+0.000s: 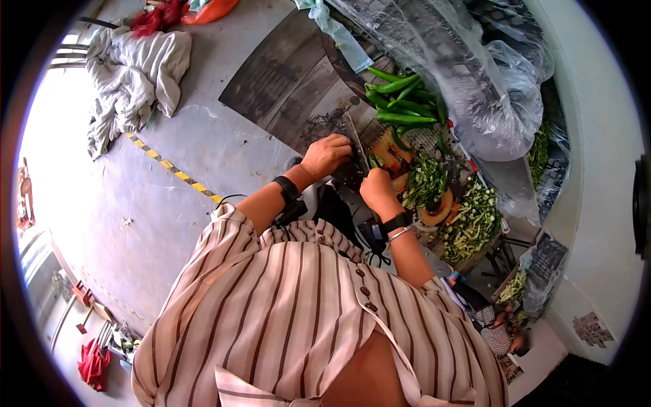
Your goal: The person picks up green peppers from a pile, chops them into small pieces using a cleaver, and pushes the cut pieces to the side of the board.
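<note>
Gripping side: the right hand (380, 190) is clenched, its fingers apparently wrapped round the hidden handle of a knife (358, 139). The blade slants away from the body, and a closed fist there would steady it.
Left hand: the left hand (329, 156) lies just beside the blade, fingers bent with knuckles up, probably to keep the tips tucked from the edge. Whether anything is pinched beneath them I cannot tell.
Whole peppers: the long green peppers (407, 112) lie piled on the bench (388, 150) beyond the right hand, many of them roughly lengthwise together. Bunched like that, they look easy to pick up singly.
Leafy-green heap: the darker cut greens (426, 183) sit close to the right of the right hand, likely so that pieces need little carrying.
Pale heap: the lighter chopped pieces (471, 224) spread farther right, nearer the body than the peppers, which seems to leave the cutting spot unburied.
Red-and-white rod: this thin strip (468, 154) runs along the heaps' far right side; it may act as a border, though its purpose is unclear.
Plastic: the clear sheeting (475, 81) is bunched beyond the peppers, perhaps pushed aside for elbow room.
Wood-patterned panel: the dark panel (278, 78) extends beyond the left hand.
</note>
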`<state>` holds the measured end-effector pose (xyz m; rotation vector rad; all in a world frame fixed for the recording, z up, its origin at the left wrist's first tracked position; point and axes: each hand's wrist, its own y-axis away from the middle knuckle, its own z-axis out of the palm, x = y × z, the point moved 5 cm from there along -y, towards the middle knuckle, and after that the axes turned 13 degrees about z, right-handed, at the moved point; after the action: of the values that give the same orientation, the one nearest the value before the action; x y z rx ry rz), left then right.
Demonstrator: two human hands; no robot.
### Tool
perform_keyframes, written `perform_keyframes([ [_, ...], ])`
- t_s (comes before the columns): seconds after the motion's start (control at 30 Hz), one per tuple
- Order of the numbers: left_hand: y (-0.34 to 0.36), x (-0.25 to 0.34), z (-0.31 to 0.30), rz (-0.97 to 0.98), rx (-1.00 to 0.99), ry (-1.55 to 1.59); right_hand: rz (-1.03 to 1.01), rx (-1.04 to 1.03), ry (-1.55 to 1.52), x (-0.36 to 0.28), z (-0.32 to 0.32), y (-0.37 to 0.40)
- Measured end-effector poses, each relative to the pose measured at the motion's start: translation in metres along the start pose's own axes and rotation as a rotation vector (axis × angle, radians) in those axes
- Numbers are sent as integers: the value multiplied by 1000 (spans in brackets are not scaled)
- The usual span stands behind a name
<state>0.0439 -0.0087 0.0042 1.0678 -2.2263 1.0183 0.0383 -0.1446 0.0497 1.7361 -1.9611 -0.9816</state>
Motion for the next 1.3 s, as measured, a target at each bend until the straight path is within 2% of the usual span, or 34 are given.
perform_keyframes([
  [0.07, 0, -1, 0, 0, 8, 3, -80, 86, -32, -3, -7, 1],
  [0.2, 0, -2, 0, -6, -3, 22, -79, 38, 34, 2, -3, -4],
  [0.27, 0, -2, -1, -14, 10, 31, -129, 105, 21, 1, 0, -2],
  [0.37, -2, 0, -5, -14, 18, 39, -10, -11, 10, 1, 2, -4],
  [0.5, -1, -1, -2, -29, 9, 37, 1, -25, 20, 0, 3, -7],
  [0.6, -3, 2, -3, -1, 16, 58, -21, 38, -48, -1, 9, -15],
  [0.67, -4, 1, -4, 10, 7, 36, -150, 230, -143, -14, 7, -23],
  [0.83, -3, 7, -11, 81, 28, -65, -117, 270, -209, -10, -4, -25],
  [0.9, 0, 7, -12, 48, 14, -93, 169, -68, -527, 9, 4, -31],
  [0.93, 1, 7, -12, 47, 19, -97, 163, -67, -523, 10, 3, -29],
  [1.03, 5, 2, -7, -24, -4, 6, -69, 130, -239, 8, -7, -10],
  [1.1, 5, 0, -6, -31, -5, 2, -46, 67, -223, 11, -2, -3],
  [1.17, 5, 0, -6, -33, -16, 8, -199, 193, -139, 4, -3, 5],
  [1.3, 5, -1, -5, -24, -25, 1, -116, 60, -28, 8, 8, -2],
])
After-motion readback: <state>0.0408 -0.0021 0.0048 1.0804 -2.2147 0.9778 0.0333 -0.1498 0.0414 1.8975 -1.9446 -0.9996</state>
